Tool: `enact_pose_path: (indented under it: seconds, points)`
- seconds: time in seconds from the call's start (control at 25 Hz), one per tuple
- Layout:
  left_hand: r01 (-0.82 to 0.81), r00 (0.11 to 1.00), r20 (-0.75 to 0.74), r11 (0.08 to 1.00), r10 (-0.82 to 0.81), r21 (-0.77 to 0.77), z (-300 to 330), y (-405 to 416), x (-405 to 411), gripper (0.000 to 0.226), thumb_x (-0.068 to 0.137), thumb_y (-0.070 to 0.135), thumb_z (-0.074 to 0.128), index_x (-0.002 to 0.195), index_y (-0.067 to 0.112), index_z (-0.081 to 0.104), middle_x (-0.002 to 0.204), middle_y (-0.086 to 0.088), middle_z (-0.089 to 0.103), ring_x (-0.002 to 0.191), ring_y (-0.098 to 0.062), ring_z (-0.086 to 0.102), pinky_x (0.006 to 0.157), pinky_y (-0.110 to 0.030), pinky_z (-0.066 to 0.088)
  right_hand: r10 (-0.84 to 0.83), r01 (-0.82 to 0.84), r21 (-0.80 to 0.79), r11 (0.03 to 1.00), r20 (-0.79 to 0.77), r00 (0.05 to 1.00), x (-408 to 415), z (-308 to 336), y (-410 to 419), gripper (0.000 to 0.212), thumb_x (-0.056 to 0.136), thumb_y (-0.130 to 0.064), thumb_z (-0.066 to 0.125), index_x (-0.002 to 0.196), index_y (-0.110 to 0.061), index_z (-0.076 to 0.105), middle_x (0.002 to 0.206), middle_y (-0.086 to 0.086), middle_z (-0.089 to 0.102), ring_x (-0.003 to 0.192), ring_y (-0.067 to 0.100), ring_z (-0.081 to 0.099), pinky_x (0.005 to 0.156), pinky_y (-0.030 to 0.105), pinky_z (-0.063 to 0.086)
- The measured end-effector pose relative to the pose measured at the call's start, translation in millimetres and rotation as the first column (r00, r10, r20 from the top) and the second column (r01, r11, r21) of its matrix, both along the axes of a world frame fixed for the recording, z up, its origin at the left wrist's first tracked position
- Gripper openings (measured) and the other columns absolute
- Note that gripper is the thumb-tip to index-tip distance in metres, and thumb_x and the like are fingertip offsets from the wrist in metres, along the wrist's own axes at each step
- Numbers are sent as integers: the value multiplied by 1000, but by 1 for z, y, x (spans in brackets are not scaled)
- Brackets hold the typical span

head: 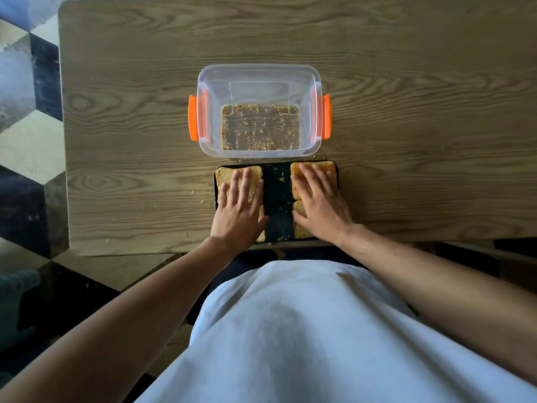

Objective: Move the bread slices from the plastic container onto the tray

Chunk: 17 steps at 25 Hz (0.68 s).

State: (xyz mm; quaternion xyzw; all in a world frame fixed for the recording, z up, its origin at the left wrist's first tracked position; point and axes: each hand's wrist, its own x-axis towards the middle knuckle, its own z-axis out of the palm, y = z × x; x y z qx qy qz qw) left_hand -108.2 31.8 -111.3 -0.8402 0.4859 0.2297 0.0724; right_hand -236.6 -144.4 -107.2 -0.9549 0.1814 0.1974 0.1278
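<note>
A dark tray (277, 196) lies at the table's near edge with toasted bread slices in two columns. My left hand (238, 209) rests flat, fingers spread, on the left column, covering most of the far left slice (225, 175) and a nearer slice (261, 228). My right hand (318, 202) lies flat on the right column, over the far right slice (331, 170) and the nearer one (300, 232). Just beyond the tray stands the clear plastic container (258, 74) with orange clips; only crumbs show inside it.
The wooden table (421, 112) stretches far to the right and back. Crumbs are scattered on it to the left of the tray. The table's left edge drops to a patterned floor (26, 135). My white-clothed torso fills the lower part of the view.
</note>
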Motion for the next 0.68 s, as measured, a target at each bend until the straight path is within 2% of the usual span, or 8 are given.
enact_pose_path:
  seconds: [0.2,0.36,0.44,0.68]
  points:
    - [25,1000,-14,1000,-25,-15,0,4,7,82,98,58,39,159,15,6,167,-20,-6,153,-39,-7,124,-56,10,14,-13,20,1000,-26,1000,-1,-2,-3,87,86,-48,63,155,-15,23,165,15,13,151,36,11,121,54,16]
    - [13,1000,-17,999,-13,-36,10,0,6,81,97,59,38,158,13,13,166,-24,5,154,-40,2,123,-57,11,16,-15,32,999,-34,999,-1,3,-4,85,88,-49,61,156,-16,21,166,12,9,151,33,7,122,52,13]
    - [-19,1000,-23,999,18,-44,14,-4,6,82,97,59,39,158,11,14,165,-24,9,154,-39,5,123,-56,10,-20,22,29,999,-60,998,0,6,-2,85,90,-51,57,156,-16,19,166,12,7,152,32,5,123,51,10]
    - [53,998,-13,994,-54,-93,37,-21,14,87,93,64,42,156,8,18,163,-25,18,152,-40,12,123,-55,13,-156,158,7,987,-89,984,-3,25,12,83,94,-63,39,158,-21,7,167,7,-8,153,30,-7,123,48,-1]
